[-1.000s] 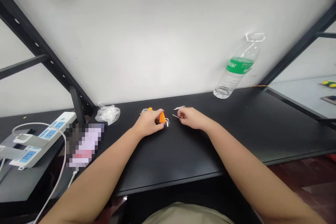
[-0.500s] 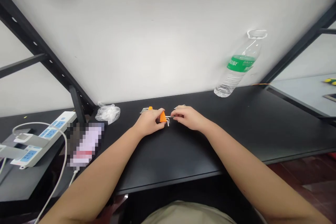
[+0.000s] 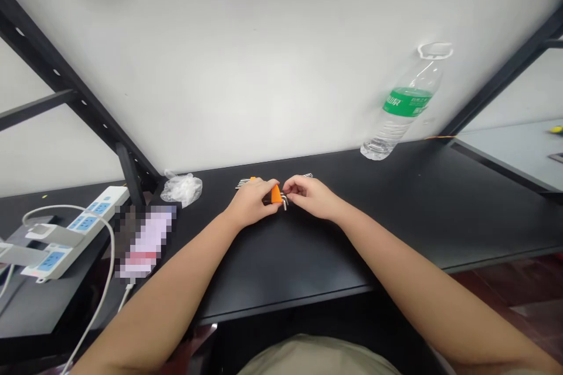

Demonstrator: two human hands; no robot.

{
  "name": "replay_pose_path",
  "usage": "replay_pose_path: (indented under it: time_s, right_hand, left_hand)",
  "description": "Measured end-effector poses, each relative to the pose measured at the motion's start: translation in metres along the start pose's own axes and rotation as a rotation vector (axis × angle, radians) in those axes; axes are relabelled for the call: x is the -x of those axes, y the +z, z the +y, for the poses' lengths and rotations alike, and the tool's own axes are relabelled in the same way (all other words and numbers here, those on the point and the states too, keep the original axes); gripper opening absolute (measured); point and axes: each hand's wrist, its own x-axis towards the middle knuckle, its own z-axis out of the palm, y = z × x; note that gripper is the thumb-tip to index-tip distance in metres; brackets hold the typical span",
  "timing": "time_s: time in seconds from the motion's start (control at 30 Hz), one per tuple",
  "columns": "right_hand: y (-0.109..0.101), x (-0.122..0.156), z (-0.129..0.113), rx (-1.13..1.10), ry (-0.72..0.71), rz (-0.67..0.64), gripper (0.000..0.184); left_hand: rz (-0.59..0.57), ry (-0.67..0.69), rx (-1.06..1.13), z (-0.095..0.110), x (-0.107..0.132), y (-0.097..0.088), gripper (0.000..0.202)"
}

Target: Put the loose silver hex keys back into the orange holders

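Note:
My left hand (image 3: 251, 204) is closed around an orange hex key holder (image 3: 276, 194), thumb and fingers gripping its right end. Bent silver hex keys (image 3: 285, 203) stick out of that end. My right hand (image 3: 311, 195) is right beside it, fingers pinched at a hex key's short bent end against the holder; the fingers partly cover it. Past my left hand, several thin hex key shafts (image 3: 243, 184) show by another bit of orange. Behind my right hand, the silver tips of more keys (image 3: 309, 175) peek out, mostly hidden.
A crumpled clear plastic bag (image 3: 182, 189) lies at the back left of the black table (image 3: 281, 269). A phone (image 3: 143, 243) on a white cable and a power strip (image 3: 74, 234) are at the left. A large water bottle (image 3: 402, 108) stands by the wall at the right.
My right hand has moved slightly left, up to the holder. The straight shaft that showed between the hands has gone from sight, and a bent end now sits at the holder.

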Motion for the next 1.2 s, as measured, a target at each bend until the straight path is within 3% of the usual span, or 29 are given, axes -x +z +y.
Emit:
replay_pose_path:
  time_s: [0.2,0.47,0.73,0.83,0.9,1.03,1.07,1.2]
  right_hand:
    - [-0.006,-0.001,0.008,-0.146,0.105,-0.094,0.017]
    - [-0.007,-0.003,0.009,-0.303,0.152,-0.189,0.029]
    - [-0.006,-0.001,0.004,-0.216,0.148,-0.206,0.028]
    - [-0.011,-0.002,0.006,-0.109,0.141,-0.208,0.031]
    - [-0.023,-0.003,0.012,0.029,0.14,-0.144,0.034]
    - [-0.05,-0.005,0.037,0.414,0.117,0.222,0.026]
    - [-0.054,-0.006,0.045,0.505,0.117,0.232,0.024]
    - [-0.056,-0.007,0.063,0.682,0.105,0.061,0.032]
  left_hand:
    - [0.033,-0.059,0.032,-0.006,0.002,0.005,0.042]
    - [-0.044,-0.073,0.175,-0.001,0.003,0.001,0.038]
    - [-0.069,-0.056,0.297,0.002,0.003,0.001,0.038]
    - [-0.072,-0.072,0.274,0.002,0.002,0.0,0.041]
    - [-0.077,-0.083,0.236,0.003,0.001,-0.001,0.042]
    - [-0.105,-0.119,0.157,0.002,0.001,-0.003,0.039]
    - [-0.111,-0.128,0.15,0.001,0.002,-0.003,0.038]
    - [-0.107,-0.146,0.142,-0.002,0.002,-0.004,0.036]
